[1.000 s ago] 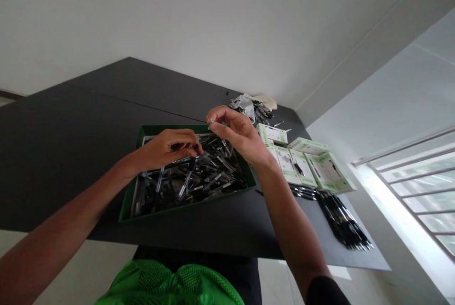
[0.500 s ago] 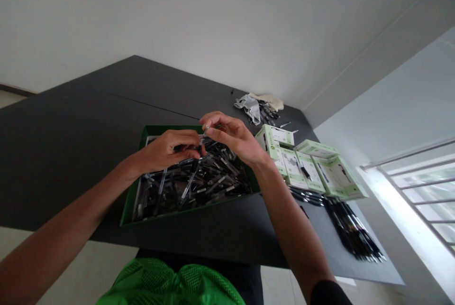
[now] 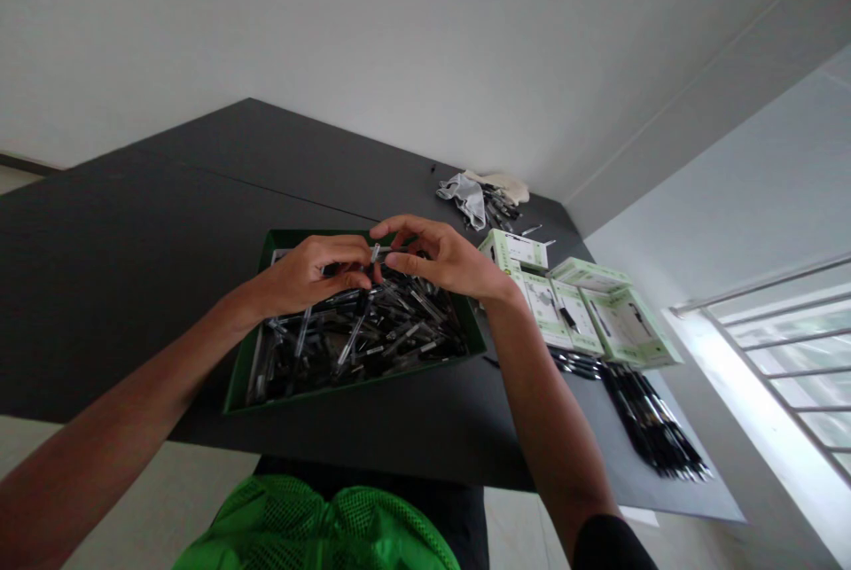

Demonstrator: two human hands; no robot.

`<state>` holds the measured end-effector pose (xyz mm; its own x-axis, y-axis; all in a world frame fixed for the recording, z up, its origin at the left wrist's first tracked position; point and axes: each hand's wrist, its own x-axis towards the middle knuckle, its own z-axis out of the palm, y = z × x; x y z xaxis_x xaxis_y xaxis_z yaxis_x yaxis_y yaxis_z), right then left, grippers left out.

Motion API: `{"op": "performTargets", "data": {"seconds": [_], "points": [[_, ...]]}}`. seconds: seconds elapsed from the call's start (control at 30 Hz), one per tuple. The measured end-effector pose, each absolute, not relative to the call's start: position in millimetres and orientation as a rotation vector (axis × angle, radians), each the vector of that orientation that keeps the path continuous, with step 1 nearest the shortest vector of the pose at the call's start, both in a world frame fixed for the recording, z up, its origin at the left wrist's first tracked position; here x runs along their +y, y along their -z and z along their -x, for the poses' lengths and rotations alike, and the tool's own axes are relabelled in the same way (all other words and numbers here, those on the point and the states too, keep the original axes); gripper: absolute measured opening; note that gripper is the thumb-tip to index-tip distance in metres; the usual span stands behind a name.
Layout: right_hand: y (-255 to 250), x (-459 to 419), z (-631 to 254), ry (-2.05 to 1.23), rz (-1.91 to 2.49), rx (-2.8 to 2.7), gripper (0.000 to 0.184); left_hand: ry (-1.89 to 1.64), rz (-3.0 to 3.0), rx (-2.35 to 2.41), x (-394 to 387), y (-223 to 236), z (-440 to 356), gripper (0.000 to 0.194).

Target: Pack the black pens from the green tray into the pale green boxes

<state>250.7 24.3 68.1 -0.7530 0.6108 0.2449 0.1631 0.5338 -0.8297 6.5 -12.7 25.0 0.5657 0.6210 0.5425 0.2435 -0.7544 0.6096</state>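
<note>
My left hand [image 3: 325,270] is closed in a pinch over the back part of a green box [image 3: 239,379] filled with loose pens [image 3: 405,322]. A pen [image 3: 376,253] with a clear end pokes up between its thumb and fingers. How far it runs below the fingers is hard to tell among the pens behind. Facing it, my right hand [image 3: 445,260] hovers over the box's back right part. Its index finger is stretched out and the thumb stands apart, close to the pen's upper end, with nothing visible gripped.
Right of the box are pale green and white cartons [image 3: 572,313], some open. A row of black pens [image 3: 655,424] lies at the dark table's [image 3: 133,286] right end. Farther back, grey and cream gloves [image 3: 465,198] lie by more pens. A wall stands behind; a barred window is right.
My right hand's fingers have opened off the pen's upper end, and that hand has shifted slightly right. The left hand keeps its pinch, moved slightly left and up.
</note>
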Motion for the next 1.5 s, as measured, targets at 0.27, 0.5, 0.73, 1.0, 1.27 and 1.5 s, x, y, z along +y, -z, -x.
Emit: {"op": "performTargets", "data": {"seconds": [0.27, 0.5, 0.73, 1.0, 1.27, 1.5], "points": [[-131, 2, -370, -0.444, 1.057, -1.922, 0.021, -1.064, -2.309, 0.643, -9, -20, -6, 0.037], [-78, -6, -484, 0.007, 1.953, -1.953, 0.022, -1.065, -2.345, 0.615, -10, -22, -7, 0.033], [3, -15, -539, 0.050, 2.329, -1.906, 0.030, -1.065, -2.335, 0.619, -10, -19, -8, 0.031], [23, -15, -539, -0.020, 2.388, -1.825, 0.023, -1.052, -2.389, 0.634, -9, -19, -6, 0.032], [-37, -14, -494, 0.076, 1.991, -1.744, 0.032, -1.014, -2.369, 0.611, -10, -20, -7, 0.035], [-114, -15, -380, -0.008, 1.164, -1.777, 0.016, -1.068, -2.350, 0.630, -10, -22, -6, 0.041]]}}
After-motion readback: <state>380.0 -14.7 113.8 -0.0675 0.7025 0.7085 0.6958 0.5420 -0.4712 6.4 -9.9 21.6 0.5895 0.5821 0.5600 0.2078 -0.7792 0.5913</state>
